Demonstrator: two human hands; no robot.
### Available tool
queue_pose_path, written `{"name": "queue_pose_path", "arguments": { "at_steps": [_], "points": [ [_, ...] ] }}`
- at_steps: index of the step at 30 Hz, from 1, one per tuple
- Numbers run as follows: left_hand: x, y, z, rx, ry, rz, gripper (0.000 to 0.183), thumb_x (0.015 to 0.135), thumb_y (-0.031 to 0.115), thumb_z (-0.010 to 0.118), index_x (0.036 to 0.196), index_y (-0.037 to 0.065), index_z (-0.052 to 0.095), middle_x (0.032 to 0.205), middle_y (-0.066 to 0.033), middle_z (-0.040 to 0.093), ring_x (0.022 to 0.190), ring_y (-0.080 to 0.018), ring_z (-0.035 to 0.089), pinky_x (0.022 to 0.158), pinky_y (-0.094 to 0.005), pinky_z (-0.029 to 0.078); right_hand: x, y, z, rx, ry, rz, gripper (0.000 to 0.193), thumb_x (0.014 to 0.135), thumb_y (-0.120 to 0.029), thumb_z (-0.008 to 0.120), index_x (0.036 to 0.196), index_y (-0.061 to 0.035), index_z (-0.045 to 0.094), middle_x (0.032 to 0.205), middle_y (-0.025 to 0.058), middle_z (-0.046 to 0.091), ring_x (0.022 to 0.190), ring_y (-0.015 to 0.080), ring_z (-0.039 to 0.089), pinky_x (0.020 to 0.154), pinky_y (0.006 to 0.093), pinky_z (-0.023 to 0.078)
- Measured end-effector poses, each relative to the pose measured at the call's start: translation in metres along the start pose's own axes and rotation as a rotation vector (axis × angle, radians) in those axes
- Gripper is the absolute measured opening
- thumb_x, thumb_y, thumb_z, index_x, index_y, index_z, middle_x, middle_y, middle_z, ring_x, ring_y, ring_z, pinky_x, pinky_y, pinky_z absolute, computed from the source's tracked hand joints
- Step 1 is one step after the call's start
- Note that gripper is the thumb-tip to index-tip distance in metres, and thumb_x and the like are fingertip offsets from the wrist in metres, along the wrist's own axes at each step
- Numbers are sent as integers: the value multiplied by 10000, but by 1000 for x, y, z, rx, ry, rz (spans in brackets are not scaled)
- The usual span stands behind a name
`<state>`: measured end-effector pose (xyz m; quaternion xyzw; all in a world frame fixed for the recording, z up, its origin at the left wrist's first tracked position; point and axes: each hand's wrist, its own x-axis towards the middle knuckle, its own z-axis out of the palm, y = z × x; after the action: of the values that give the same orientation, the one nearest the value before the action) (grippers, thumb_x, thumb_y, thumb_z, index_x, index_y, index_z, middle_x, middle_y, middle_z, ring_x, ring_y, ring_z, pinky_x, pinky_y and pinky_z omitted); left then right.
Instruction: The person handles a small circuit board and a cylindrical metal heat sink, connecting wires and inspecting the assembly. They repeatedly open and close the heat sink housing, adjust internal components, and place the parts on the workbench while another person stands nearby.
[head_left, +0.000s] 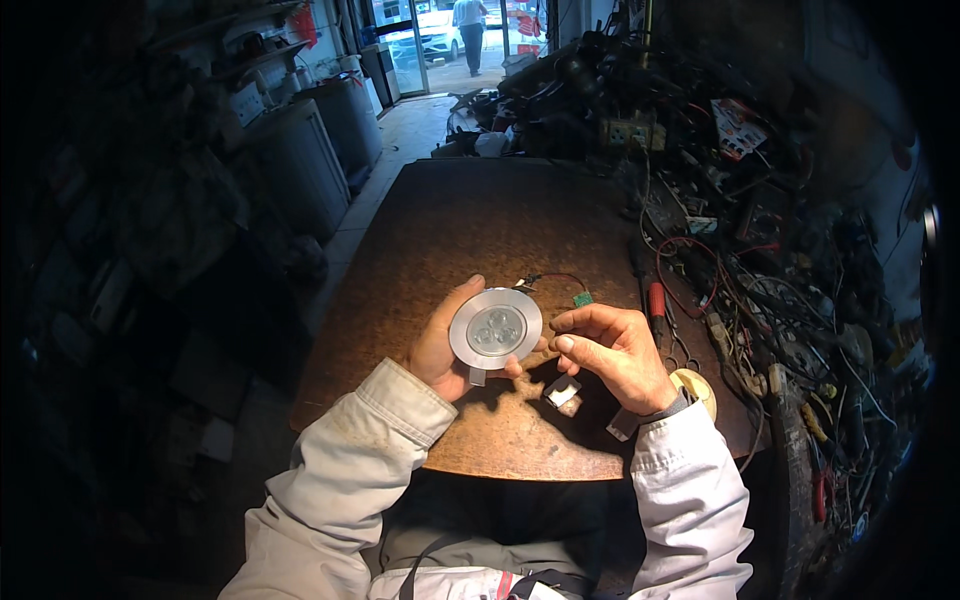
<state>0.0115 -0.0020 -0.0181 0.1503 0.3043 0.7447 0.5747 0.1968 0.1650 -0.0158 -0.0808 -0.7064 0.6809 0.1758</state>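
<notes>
A round LED downlight (523,308) with a silver rim and several lenses behind its clear face rests in my left hand (432,345). My left fingers wrap behind it and around its lower edge, and a metal spring clip (477,377) sticks out below. From its far side, thin red and dark wires run to a small green circuit board (583,299). Just right of the lamp is my right hand (615,355), its thumb and fingertips drawn together in a pinch. Whatever lies between them is too small to make out. A small white-and-dark block (563,393) lies on the table below.
The brown wooden table (480,220) stretches away from me. Along its right side lie a red-handled screwdriver (656,300), pliers (682,352), a pale yellow round item (697,390) and tangled cables (770,310). Far off, a person (470,30) stands beyond the glass doorway.
</notes>
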Motion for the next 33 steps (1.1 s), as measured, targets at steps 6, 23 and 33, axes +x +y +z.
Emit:
{"name": "queue_pose_path", "arguments": {
  "at_steps": [6,23,33],
  "points": [
    [-1,2,-6,95,-33,-9,731,1101,562,480,1420,-93,530,1090,-327,738,767,-381,793,655,-444,704,-1,0,1,-4,-18,-1,369,1017,-179,781,1268,79,702,1024,109,778,860,124,731,765,270,607],
    [4,-2,-23,-113,-264,-4,699,1146,515,399,1415,-110,558,1257,-324,706,1114,-452,750,706,-502,709,-1,-1,3,20,-52,19,343,1020,-182,778,1251,61,710,983,68,756,847,103,694,754,260,605],
    [0,0,-12,-11,-131,15,620,1152,542,373,1394,6,570,1145,-332,726,1038,-431,769,695,-449,699,-2,-3,4,21,-66,21,337,1018,-175,778,1252,59,714,974,59,752,845,97,688,755,263,605]
  ]
}}
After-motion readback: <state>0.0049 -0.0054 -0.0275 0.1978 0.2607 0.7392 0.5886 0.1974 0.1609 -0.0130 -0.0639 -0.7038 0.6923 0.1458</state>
